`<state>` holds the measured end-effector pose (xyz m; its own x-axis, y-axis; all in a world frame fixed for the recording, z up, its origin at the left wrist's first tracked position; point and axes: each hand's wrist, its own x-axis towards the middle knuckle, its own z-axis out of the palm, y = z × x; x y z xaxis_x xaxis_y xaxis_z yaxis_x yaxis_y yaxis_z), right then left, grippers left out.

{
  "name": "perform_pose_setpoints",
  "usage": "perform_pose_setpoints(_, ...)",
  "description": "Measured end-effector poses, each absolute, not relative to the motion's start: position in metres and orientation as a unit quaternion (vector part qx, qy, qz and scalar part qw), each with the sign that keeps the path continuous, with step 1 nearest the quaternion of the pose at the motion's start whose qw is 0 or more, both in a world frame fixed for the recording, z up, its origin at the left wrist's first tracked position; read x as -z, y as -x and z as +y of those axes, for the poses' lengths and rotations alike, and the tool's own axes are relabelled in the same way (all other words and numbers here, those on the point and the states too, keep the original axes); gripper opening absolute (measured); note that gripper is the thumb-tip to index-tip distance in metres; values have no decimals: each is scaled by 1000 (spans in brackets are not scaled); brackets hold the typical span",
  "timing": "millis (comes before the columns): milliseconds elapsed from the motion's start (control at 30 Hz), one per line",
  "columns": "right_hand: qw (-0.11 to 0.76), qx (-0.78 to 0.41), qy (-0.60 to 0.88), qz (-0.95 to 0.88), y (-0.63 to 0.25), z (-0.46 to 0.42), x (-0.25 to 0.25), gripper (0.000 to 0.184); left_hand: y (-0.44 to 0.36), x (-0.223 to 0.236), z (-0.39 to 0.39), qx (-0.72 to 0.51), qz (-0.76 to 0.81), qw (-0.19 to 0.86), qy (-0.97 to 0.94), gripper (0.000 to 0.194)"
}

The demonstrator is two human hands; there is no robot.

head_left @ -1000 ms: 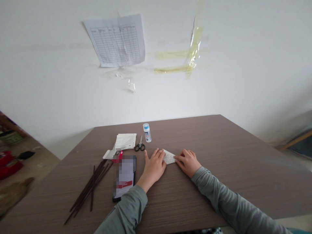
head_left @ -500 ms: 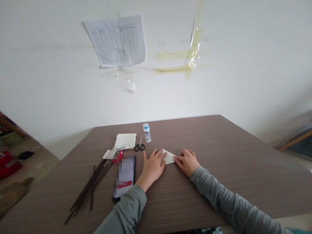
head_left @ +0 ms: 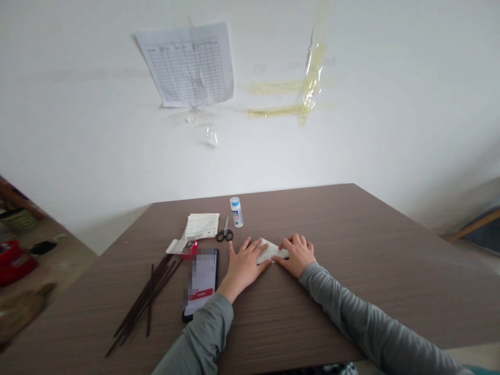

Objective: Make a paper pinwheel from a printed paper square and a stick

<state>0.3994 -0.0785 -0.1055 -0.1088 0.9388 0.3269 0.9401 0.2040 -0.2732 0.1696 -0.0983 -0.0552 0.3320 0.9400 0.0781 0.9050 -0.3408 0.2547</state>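
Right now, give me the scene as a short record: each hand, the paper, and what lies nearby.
left hand: fingers spread, on the paper's left side
right hand: thumb and fingertips at its right side
paper: printed, on the table
scissors: between stack and bottle
phone: left of left hand
sticks: left of phone
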Motion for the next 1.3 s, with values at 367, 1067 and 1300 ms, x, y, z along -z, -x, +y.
perform_pose_setpoints(367, 302, 50, 635, -709, -435, -84, 130, 38, -171, 49, -101, -88, 578, 104, -805, 55)
perform_pose_setpoints(1067, 210, -108, 711, -662, -442, -86, 101, 74, -175, 38, -102, -48, 591, 134, -794, 61)
perform_pose_setpoints(1300, 245, -120, 683, -678, -444, -82, 101, 54, -176, 36, -102, -50, 592, 135, -793, 60)
